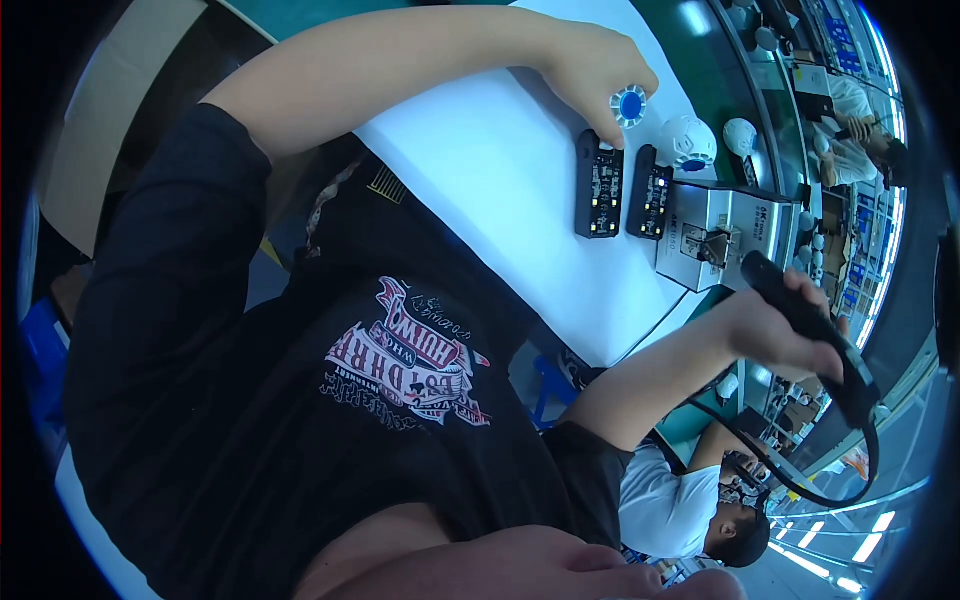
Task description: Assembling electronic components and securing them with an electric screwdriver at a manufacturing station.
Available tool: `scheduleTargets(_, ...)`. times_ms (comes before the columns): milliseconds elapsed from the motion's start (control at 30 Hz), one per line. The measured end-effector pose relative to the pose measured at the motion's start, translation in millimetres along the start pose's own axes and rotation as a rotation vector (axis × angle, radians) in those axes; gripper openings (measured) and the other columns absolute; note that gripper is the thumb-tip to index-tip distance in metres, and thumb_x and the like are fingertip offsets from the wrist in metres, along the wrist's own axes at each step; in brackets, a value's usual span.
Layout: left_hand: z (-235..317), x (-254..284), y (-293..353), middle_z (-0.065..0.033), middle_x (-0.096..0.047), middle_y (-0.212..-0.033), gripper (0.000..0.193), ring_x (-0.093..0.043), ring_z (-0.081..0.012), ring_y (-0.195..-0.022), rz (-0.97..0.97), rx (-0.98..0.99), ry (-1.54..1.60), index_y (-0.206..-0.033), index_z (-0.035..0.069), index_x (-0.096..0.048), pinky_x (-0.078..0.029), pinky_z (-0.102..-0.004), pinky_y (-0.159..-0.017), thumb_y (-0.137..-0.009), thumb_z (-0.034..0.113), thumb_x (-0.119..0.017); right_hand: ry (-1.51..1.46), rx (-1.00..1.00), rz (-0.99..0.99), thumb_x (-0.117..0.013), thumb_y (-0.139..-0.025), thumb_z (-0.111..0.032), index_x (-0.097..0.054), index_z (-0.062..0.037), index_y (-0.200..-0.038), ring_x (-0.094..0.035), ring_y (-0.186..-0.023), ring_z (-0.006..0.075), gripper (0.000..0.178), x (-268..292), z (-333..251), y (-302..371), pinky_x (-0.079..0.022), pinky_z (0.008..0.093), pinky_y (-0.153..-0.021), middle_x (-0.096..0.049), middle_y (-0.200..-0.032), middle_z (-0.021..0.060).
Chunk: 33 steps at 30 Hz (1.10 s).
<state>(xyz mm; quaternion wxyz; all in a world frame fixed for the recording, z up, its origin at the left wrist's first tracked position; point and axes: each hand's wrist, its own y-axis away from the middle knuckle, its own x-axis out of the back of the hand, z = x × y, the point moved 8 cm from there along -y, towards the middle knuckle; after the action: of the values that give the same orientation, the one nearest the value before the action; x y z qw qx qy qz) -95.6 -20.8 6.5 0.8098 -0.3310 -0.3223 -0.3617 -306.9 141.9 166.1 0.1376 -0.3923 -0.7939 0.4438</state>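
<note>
My left hand (590, 75) is over the white work surface, its fingers closed round a blue-and-white ribbed round thing (629, 106), possibly a tool handle seen end-on. One fingertip reaches the top of a black elongated case (600, 190) whose circuit board lies exposed. Beside it is a second black case (650, 200) with its board showing. Farther right, my right hand (785, 325) is raised off the surface, wrapped round a long black device (825, 340). A black cable (862, 480) runs from the device's end and loops back under my forearm.
White printed boxes (690, 250) stand past the cases, a small metal clip-like part (714, 246) against them. White rounded housings (688, 143) sit behind. Another person in a white shirt (670, 505) works at lower right; one more (850, 130) is at upper right. The white sheet (480, 160) covers a green table.
</note>
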Motion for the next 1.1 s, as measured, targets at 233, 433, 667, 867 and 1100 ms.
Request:
scheduleTargets(233,-13,5,-2,-0.0157,-0.069,-0.085,0.059,-0.069,-0.0314,-0.082,0.017,0.024,-0.017,-0.104,0.001,-0.067,-0.052,-0.0416,-0.069,-0.074,0.051,-0.081,-0.055,-0.282,-0.039,-0.044,-0.088,-0.083,-0.049,-0.0071,-0.114,-0.060,-0.056,0.0217,0.081,-3,29,14,-0.052,0.0321,-0.055,-0.059,-0.066,0.0090)
scheduleTargets(433,-9,10,-4,-0.0157,-0.069,-0.085,0.059,-0.069,-0.0310,-0.081,0.029,0.022,-0.017,-0.102,0.000,-0.068,-0.052,-0.0416,-0.067,-0.074,0.051,-0.080,-0.289,-0.452,-0.195,-0.045,-0.087,-0.084,-0.052,-0.0088,-0.115,-0.060,-0.058,0.0231,0.080,-14,12,67,-0.051,0.0337,-0.057,-0.061,-0.068,0.0101)
scheduleTargets(667,-18,2,-6,-0.0158,-0.070,-0.086,0.063,-0.069,-0.0304,-0.082,0.021,0.037,-0.026,-0.102,0.000,-0.068,-0.052,-0.0411,-0.068,-0.074,0.054,-0.078,-0.540,-0.476,-0.252,-0.042,-0.089,-0.084,-0.053,-0.0090,-0.119,-0.060,-0.058,0.0243,0.082,-32,6,94,-0.053,0.0374,-0.059,-0.066,-0.073,0.0135)
scheduleTargets(867,-18,0,-7,-0.0158,-0.070,-0.086,0.062,-0.069,-0.0302,-0.081,0.009,0.038,-0.033,-0.102,-0.001,-0.069,-0.052,-0.0409,-0.068,-0.073,0.054,-0.078,-0.535,-0.483,-0.292,-0.040,-0.090,-0.083,-0.053,-0.0089,-0.120,-0.060,-0.058,0.0246,0.081,-36,7,99,-0.054,0.0401,-0.062,-0.066,-0.073,0.0135)
scheduleTargets(1100,-16,2,-14,-0.0170,-0.070,-0.086,0.062,-0.069,-0.0326,-0.083,-0.028,0.045,-0.063,-0.102,-0.001,-0.069,-0.053,-0.0413,-0.069,-0.073,0.054,-0.078,-0.663,-0.473,-0.352,-0.041,-0.090,-0.082,-0.055,-0.0082,-0.118,-0.060,-0.059,0.0238,0.080,-45,6,103,-0.054,0.0400,-0.063,-0.065,-0.074,0.0127)
